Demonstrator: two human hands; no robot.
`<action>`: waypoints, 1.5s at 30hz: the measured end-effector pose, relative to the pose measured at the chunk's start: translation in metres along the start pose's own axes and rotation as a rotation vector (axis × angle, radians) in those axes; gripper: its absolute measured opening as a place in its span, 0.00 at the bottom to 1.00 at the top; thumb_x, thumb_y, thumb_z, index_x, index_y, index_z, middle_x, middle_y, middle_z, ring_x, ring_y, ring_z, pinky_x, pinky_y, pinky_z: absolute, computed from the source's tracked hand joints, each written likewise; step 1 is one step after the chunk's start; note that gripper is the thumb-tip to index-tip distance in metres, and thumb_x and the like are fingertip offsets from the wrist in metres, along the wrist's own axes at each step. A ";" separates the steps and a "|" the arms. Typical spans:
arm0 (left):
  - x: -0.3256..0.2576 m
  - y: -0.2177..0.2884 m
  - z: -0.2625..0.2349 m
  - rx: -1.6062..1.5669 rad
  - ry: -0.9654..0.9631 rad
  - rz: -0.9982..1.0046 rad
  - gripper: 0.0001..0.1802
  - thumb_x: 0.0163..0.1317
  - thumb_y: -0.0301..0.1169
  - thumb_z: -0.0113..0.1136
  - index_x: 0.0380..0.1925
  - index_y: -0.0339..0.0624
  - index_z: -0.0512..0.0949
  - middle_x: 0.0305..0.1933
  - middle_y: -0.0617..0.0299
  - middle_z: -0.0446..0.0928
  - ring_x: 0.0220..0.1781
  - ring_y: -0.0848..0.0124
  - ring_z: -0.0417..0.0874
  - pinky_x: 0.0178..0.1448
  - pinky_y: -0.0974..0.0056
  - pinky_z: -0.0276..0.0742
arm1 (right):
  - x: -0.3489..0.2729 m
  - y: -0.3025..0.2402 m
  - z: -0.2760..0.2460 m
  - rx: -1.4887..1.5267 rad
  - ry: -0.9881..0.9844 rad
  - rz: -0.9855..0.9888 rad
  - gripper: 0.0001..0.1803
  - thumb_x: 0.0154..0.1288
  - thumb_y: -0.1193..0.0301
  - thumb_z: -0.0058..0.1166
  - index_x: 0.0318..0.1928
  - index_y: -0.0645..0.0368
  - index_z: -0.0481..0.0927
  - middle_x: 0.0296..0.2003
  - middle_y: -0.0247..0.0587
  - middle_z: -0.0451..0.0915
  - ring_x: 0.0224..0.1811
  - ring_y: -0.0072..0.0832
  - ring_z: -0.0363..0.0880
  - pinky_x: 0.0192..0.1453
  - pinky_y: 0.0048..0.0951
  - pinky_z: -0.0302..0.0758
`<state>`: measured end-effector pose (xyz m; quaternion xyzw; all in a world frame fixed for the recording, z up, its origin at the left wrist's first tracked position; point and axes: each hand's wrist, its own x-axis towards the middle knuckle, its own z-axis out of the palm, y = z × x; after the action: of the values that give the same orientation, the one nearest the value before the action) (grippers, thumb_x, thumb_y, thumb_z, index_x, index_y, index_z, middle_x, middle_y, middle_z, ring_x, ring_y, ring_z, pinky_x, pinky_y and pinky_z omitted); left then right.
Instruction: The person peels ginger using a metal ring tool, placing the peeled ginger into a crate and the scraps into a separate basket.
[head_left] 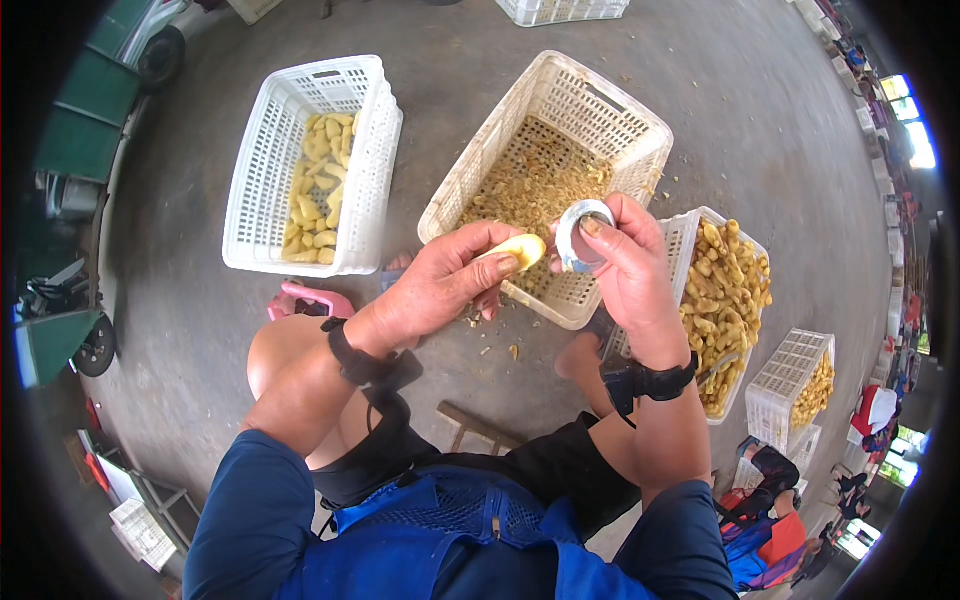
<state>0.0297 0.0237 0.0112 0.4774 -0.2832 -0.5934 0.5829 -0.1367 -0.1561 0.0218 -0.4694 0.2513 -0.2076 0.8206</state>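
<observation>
My left hand (440, 280) is closed on a smooth, pale yellow piece of peeled ginger (527, 250), its rounded end sticking out past thumb and fingers. Close to its right, my right hand (640, 270) grips a white ring (568, 240) with a bluish pattern, the thumb bent over its rim; I cannot make out exactly what kind of tool it is. A small gap separates ring and ginger. Both hands are above the near edge of a dirty white crate (450, 190), whose bottom is covered with brownish peel scraps (540, 170).
Left of it stands a white crate (255, 190) of peeled pieces (318, 190). At my right, a crate heaped with unpeeled ginger (722, 300) has a metal-looking tool on it. Further right is a smaller filled crate (785, 375). A pink-handled object (315, 298) lies by my left knee.
</observation>
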 end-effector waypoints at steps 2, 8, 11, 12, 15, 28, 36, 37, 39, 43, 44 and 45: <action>0.001 -0.006 -0.004 0.015 0.023 0.012 0.19 0.81 0.37 0.57 0.62 0.35 0.76 0.44 0.65 0.79 0.35 0.79 0.78 0.42 0.68 0.81 | 0.000 0.002 -0.002 -0.006 -0.090 0.003 0.03 0.75 0.77 0.59 0.42 0.60 0.77 0.40 0.38 0.84 0.42 0.25 0.85 0.47 0.37 0.88; 0.003 -0.005 -0.003 0.206 0.005 0.086 0.23 0.81 0.32 0.57 0.70 0.34 0.70 0.47 0.63 0.79 0.40 0.78 0.81 0.45 0.67 0.83 | -0.001 0.011 0.008 -0.180 -0.038 0.051 0.08 0.74 0.71 0.63 0.38 0.59 0.77 0.33 0.34 0.83 0.37 0.20 0.83 0.42 0.24 0.81; 0.000 -0.005 -0.002 0.161 -0.008 0.095 0.26 0.80 0.32 0.57 0.73 0.34 0.68 0.49 0.63 0.79 0.41 0.78 0.81 0.45 0.68 0.83 | -0.003 0.006 0.015 -0.173 0.002 0.031 0.10 0.74 0.70 0.63 0.36 0.60 0.76 0.32 0.34 0.80 0.36 0.20 0.83 0.38 0.26 0.84; -0.001 -0.005 -0.003 0.168 -0.012 0.084 0.26 0.80 0.30 0.57 0.74 0.34 0.67 0.48 0.63 0.79 0.39 0.77 0.81 0.44 0.68 0.83 | -0.002 0.006 0.015 -0.170 0.007 0.037 0.11 0.75 0.71 0.62 0.36 0.60 0.75 0.32 0.34 0.80 0.35 0.21 0.83 0.36 0.27 0.85; -0.001 0.004 -0.001 0.143 -0.023 0.008 0.27 0.79 0.27 0.57 0.75 0.35 0.66 0.47 0.63 0.80 0.36 0.77 0.81 0.42 0.70 0.82 | -0.003 0.006 0.018 -0.236 0.030 0.037 0.11 0.75 0.72 0.62 0.36 0.61 0.74 0.32 0.36 0.80 0.35 0.21 0.83 0.34 0.28 0.86; 0.007 0.008 0.002 0.254 0.115 -0.171 0.28 0.70 0.28 0.63 0.69 0.38 0.72 0.37 0.66 0.82 0.25 0.82 0.77 0.27 0.73 0.75 | -0.005 0.028 0.034 -0.485 0.094 -0.080 0.14 0.67 0.76 0.70 0.37 0.62 0.73 0.34 0.37 0.81 0.32 0.17 0.80 0.32 0.25 0.85; 0.004 0.008 0.002 0.348 0.177 -0.138 0.26 0.65 0.37 0.68 0.59 0.36 0.76 0.38 0.57 0.83 0.24 0.74 0.82 0.26 0.67 0.80 | -0.006 0.025 0.045 -0.542 0.129 0.087 0.10 0.69 0.75 0.67 0.47 0.66 0.84 0.38 0.38 0.86 0.36 0.21 0.85 0.36 0.23 0.84; 0.008 0.003 -0.002 0.364 0.137 -0.103 0.26 0.65 0.38 0.69 0.58 0.36 0.77 0.37 0.57 0.83 0.24 0.73 0.82 0.26 0.66 0.80 | -0.007 0.023 0.045 -0.503 0.131 0.074 0.09 0.69 0.76 0.67 0.47 0.67 0.84 0.38 0.39 0.86 0.35 0.22 0.85 0.36 0.24 0.84; 0.008 0.007 -0.003 0.373 0.109 -0.164 0.25 0.65 0.35 0.66 0.60 0.37 0.77 0.37 0.60 0.82 0.26 0.74 0.82 0.27 0.68 0.81 | -0.006 0.028 0.036 -0.493 0.094 0.049 0.09 0.69 0.77 0.67 0.46 0.68 0.84 0.37 0.40 0.86 0.34 0.23 0.85 0.35 0.24 0.84; 0.005 0.004 -0.008 0.396 0.049 -0.225 0.21 0.66 0.32 0.62 0.58 0.39 0.77 0.36 0.63 0.81 0.28 0.76 0.81 0.27 0.69 0.80 | -0.004 0.034 0.039 -0.546 0.039 0.035 0.08 0.69 0.78 0.68 0.45 0.68 0.84 0.36 0.40 0.86 0.33 0.23 0.85 0.35 0.24 0.84; 0.004 0.004 -0.009 0.393 0.058 -0.222 0.21 0.66 0.32 0.62 0.58 0.39 0.77 0.36 0.63 0.81 0.28 0.76 0.81 0.27 0.69 0.80 | -0.004 0.034 0.041 -0.562 0.045 0.040 0.08 0.68 0.78 0.68 0.44 0.68 0.84 0.36 0.40 0.86 0.33 0.23 0.85 0.35 0.25 0.84; 0.002 0.004 -0.008 0.391 0.059 -0.208 0.20 0.66 0.32 0.62 0.57 0.39 0.78 0.35 0.63 0.81 0.27 0.76 0.81 0.27 0.68 0.80 | -0.004 0.033 0.042 -0.578 0.053 0.046 0.08 0.68 0.78 0.68 0.43 0.68 0.83 0.36 0.40 0.86 0.32 0.23 0.85 0.35 0.25 0.85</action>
<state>0.0389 0.0231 0.0108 0.6252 -0.3247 -0.5699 0.4230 -0.1106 -0.1104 0.0115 -0.6725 0.3317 -0.1210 0.6505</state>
